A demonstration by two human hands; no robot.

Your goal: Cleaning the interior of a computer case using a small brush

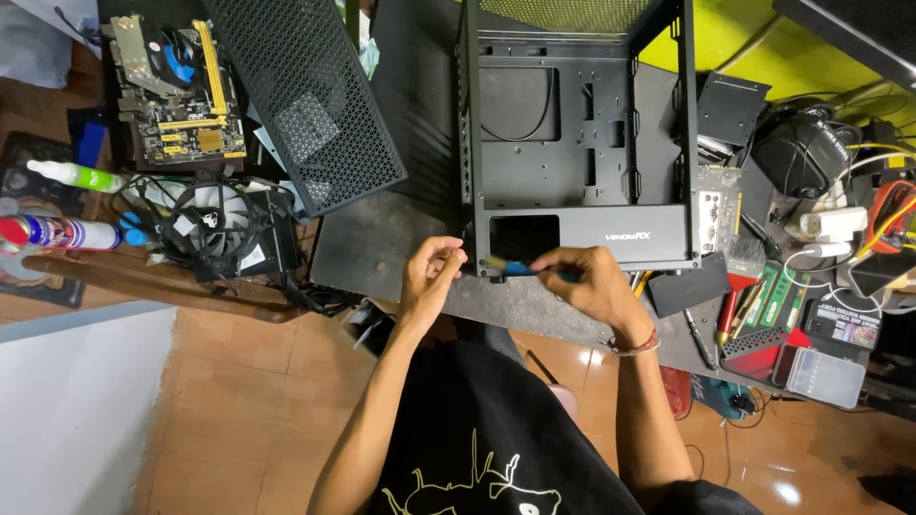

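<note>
Both hands meet at the worktop [534, 305] edge, just below the open black computer case [582, 143]. The right hand [592, 281] pinches a blue-handled screwdriver [520, 268]; the left hand [431, 277] curls its fingers at the tip.

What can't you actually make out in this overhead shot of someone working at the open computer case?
Head view only:
- The blue-handled tool: its far end is hidden inside the right hand.
- What the left hand pinches: too small, covered by its fingers.
- The motherboard: upper part cut by the top edge.
- The computer case: its far end runs off the top edge.
- The fan: partly buried under cables.
</note>
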